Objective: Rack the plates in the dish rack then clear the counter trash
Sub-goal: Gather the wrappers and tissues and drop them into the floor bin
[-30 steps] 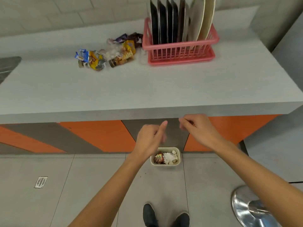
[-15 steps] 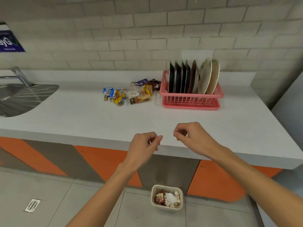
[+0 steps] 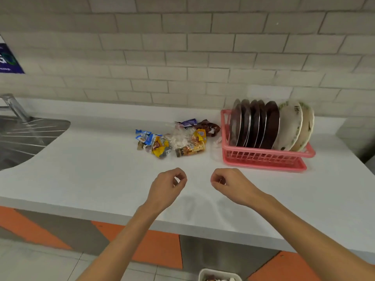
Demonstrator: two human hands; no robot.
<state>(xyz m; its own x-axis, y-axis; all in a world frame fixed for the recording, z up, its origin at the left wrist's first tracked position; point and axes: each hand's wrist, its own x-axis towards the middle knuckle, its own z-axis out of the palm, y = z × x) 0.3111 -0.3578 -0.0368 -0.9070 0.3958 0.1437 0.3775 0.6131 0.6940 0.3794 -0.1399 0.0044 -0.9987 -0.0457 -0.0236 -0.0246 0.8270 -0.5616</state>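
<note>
A pink dish rack (image 3: 263, 159) stands at the back right of the white counter (image 3: 91, 175). Several dark plates (image 3: 255, 124) and two pale patterned plates (image 3: 294, 126) stand upright in it. A pile of crumpled snack wrappers (image 3: 174, 138) lies just left of the rack. My left hand (image 3: 166, 187) and my right hand (image 3: 231, 184) hover side by side over the counter's front part, short of the wrappers. Both have curled fingers and hold nothing.
A steel sink (image 3: 24, 136) with a tap (image 3: 14, 106) sits at the far left. A small beige bin (image 3: 220, 275) holding trash stands on the floor below the counter edge. A tiled wall runs behind the counter.
The view has tilted up from the floor bin to the counter. Both hands have risen from below the counter edge to above its surface and moved toward the wrappers.
</note>
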